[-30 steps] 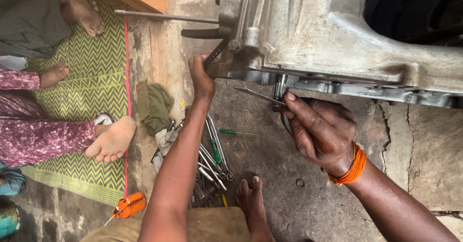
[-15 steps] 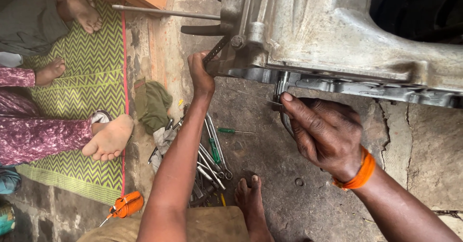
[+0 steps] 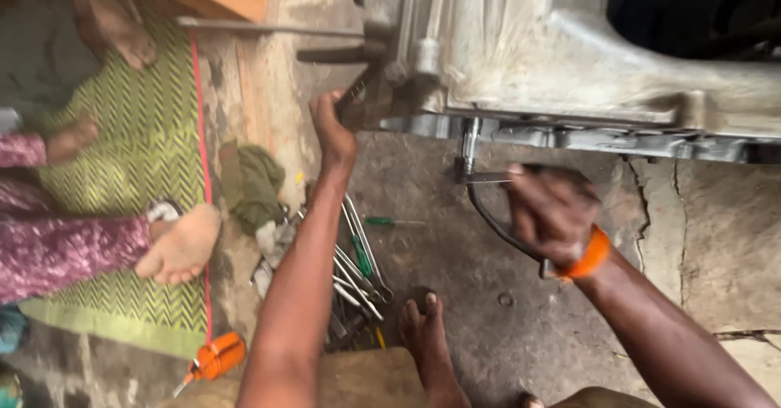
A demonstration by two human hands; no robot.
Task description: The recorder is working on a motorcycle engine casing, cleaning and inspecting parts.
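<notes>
A large grey metal engine casing (image 3: 569, 58) fills the top right. My left hand (image 3: 332, 131) reaches up and grips its lower left corner by a dark bracket. My right hand (image 3: 553, 213), with an orange band at the wrist, holds a dark curved tool handle (image 3: 496, 225). The tool's thin metal end (image 3: 480, 178) meets a bolt (image 3: 469, 144) hanging under the casing's bottom flange. The view is blurred around the right hand.
Several wrenches and a green screwdriver (image 3: 358, 257) lie on the cracked concrete floor below. My bare foot (image 3: 427, 335) rests near them. Another person's feet (image 3: 181, 245) lie on a green zigzag mat (image 3: 130, 148) at left. An orange tool (image 3: 215, 357) and green rag (image 3: 254, 182) are nearby.
My right hand has shifted right and slightly down along the tool, pulling its handle. The left hand has stayed on the casing's corner. The camera has moved a little.
</notes>
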